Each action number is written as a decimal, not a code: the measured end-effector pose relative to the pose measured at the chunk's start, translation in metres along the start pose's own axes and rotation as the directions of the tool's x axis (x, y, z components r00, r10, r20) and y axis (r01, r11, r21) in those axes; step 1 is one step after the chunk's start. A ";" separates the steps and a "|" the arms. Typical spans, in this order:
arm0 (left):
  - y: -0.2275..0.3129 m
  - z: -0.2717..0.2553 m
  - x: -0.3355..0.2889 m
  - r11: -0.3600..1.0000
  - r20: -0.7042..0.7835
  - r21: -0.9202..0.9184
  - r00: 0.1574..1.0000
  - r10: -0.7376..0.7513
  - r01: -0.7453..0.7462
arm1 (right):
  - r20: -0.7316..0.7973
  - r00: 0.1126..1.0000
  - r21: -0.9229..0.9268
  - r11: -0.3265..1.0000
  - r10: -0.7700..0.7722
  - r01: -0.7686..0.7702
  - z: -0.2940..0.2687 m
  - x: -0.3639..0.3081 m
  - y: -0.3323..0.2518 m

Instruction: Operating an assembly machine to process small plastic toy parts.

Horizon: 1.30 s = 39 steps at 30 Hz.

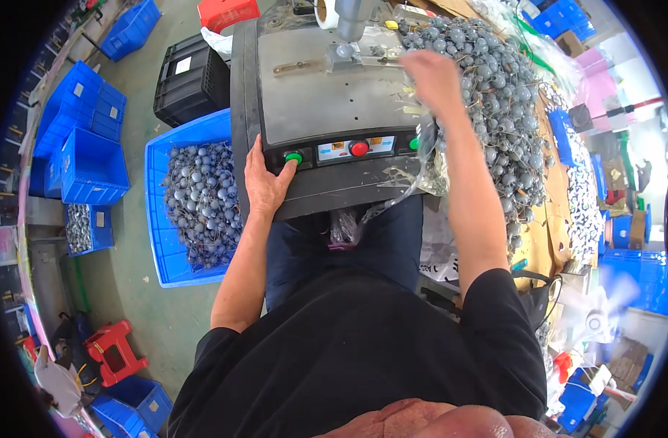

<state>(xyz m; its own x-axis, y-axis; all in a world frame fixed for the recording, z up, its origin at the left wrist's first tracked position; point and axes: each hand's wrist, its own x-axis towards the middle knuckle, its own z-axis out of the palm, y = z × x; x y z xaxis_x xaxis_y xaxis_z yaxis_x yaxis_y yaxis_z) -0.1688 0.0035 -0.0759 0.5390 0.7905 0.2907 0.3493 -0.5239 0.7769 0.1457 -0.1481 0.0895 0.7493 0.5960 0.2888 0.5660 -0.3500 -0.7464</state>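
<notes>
While the left hand (267, 179) rests on the edge of the smooth metal-topped machine (305, 109), thumb spread from its fingers at a round green button (294, 157), I see the right hand (434, 79) beside the small fixture (343, 55) — too blurred to tell its fingers' state — near heaped glossy grey globes (494, 102).

Your left hand (265, 179) is resting at the left front corner of the machine (312, 109), its thumb touching the green button (294, 158). Your right hand (431, 82), blurred, is hovering over the machine's right side, fingertips near the clear fixture (380, 61) on top; any grip is unclear. Grey balls (487, 80) are lying heaped right of the machine, and a blue crate (156, 226) is holding more just left of it.
</notes>
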 end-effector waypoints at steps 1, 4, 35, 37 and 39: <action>0.000 0.000 0.000 1.000 0.001 -0.002 1.000 -0.001 0.001 | 0.102 0.990 -0.036 0.994 -0.094 0.098 0.017 -0.021 -0.013; 0.000 0.002 0.000 1.000 0.009 0.006 1.000 -0.002 0.002 | 0.282 0.944 -0.169 0.960 -0.169 0.222 0.064 -0.074 -0.032; -0.014 0.016 -0.001 0.979 0.036 -0.113 0.984 0.172 -0.167 | -0.583 0.738 0.117 0.933 0.341 -0.340 -0.176 -0.279 0.103; -0.009 0.011 -0.002 0.982 0.047 -0.121 0.987 0.154 -0.147 | -0.697 0.621 -0.135 0.784 0.359 -0.606 -0.213 -0.298 0.116; -0.004 0.014 0.000 0.968 0.055 -0.175 0.980 0.193 -0.181 | -0.700 0.672 -0.447 0.585 0.244 -0.677 -0.235 -0.328 0.164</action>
<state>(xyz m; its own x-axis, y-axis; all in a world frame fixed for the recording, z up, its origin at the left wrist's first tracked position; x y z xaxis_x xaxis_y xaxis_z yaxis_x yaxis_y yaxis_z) -0.1599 0.0012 -0.0870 0.6377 0.6556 0.4043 0.1061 -0.5946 0.7970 0.0728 -0.5706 0.0132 0.8816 -0.1907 0.4317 -0.0230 -0.9311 -0.3642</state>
